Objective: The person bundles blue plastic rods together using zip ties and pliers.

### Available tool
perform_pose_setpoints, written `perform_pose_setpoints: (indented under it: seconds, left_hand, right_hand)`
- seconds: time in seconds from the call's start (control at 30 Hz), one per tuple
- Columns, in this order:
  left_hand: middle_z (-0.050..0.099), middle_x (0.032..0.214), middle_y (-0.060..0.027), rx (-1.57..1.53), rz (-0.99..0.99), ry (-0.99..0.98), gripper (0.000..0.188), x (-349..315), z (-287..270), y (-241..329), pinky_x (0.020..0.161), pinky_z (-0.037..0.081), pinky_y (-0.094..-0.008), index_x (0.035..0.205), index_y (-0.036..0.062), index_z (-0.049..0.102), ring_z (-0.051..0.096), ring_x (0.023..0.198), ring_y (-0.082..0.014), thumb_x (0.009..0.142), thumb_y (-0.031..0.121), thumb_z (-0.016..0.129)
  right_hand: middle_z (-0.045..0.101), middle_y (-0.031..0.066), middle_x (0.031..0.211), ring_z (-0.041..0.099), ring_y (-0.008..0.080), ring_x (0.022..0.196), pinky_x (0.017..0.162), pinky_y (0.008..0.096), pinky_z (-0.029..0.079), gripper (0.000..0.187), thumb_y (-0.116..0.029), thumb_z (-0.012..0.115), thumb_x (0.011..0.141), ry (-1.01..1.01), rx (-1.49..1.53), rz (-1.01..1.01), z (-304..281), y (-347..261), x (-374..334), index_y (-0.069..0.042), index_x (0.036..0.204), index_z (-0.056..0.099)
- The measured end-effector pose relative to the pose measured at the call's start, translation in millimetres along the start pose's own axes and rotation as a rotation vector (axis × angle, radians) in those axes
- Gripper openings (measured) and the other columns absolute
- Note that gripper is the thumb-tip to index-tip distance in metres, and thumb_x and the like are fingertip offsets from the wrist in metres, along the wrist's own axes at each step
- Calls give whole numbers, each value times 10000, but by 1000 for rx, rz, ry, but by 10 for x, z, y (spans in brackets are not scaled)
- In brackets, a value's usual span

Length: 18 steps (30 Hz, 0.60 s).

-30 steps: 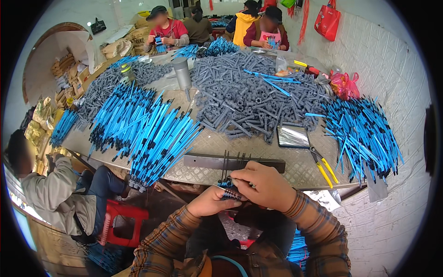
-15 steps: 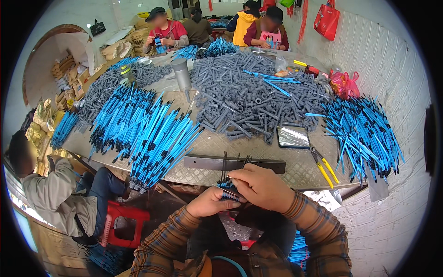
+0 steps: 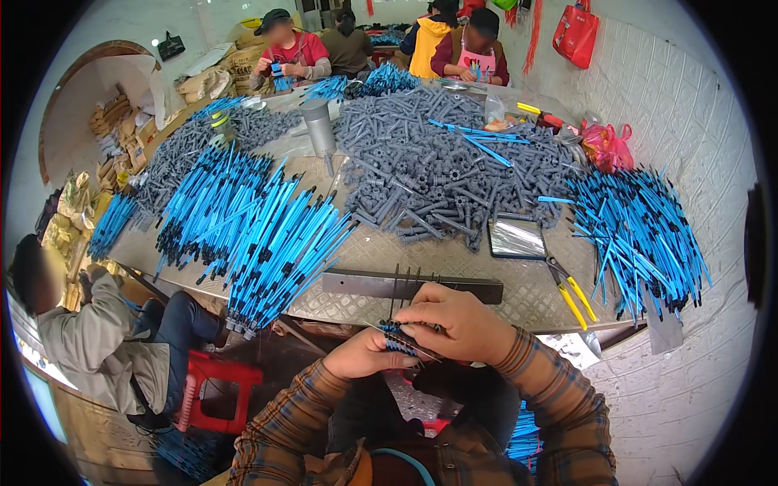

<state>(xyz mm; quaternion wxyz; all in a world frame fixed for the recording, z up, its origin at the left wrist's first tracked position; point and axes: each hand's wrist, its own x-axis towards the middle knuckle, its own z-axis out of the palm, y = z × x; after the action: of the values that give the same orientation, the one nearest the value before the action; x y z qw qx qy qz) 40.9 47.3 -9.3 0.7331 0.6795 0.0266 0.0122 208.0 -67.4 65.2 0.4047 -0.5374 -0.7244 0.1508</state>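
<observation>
My left hand [image 3: 362,354] is closed around a small blue-and-black ribbed piece [image 3: 395,341], held low in front of the table edge. Over it, my right hand [image 3: 454,322] has its thumb and fingers pinched together at the top of that piece. A thin pale wire or needle [image 3: 421,349] runs slantwise across the piece, partly covered by my fingers. Just beyond my fingers, several thin dark rods [image 3: 395,285] stand upright by a grey metal bar [image 3: 348,283] on the near table edge. What exactly lies between my right fingertips is hidden.
Bundles of blue-and-black sticks [image 3: 275,243] lie at left, with more sticks [image 3: 640,243] at right. A heap of grey plastic parts [image 3: 438,162] fills the middle. Yellow-handled pliers [image 3: 573,300] lie beside a dark tray [image 3: 517,240]. A person [image 3: 97,348] sits at left; others work across the table.
My right fingertips have shifted slightly down onto the blue-and-black piece. The thin wire now lies farther across it toward the right. My left hand keeps its hold.
</observation>
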Motion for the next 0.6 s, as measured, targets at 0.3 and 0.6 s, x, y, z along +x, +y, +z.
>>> perform_pose_setpoints:
  seconds: [0.3,0.6]
  left_hand:
    - [604,1003,0,18,3,-1,250,35,22,-12,866,416,-267,1058,46,590,526,958,-98,810,29,622]
    - [620,956,-2,64,65,142,205,8,215,-24,788,449,-236,1036,29,604,552,885,-76,836,74,602]
  right_hand:
    - [564,84,808,583,250,639,555,318,464,118,-175,580,799,109,-80,79,62,-131,7,-92,871,623]
    - [530,69,718,552,284,567,486,368,435,140,-253,546,812,-32,-397,-55,47,-154,204,-118,775,559]
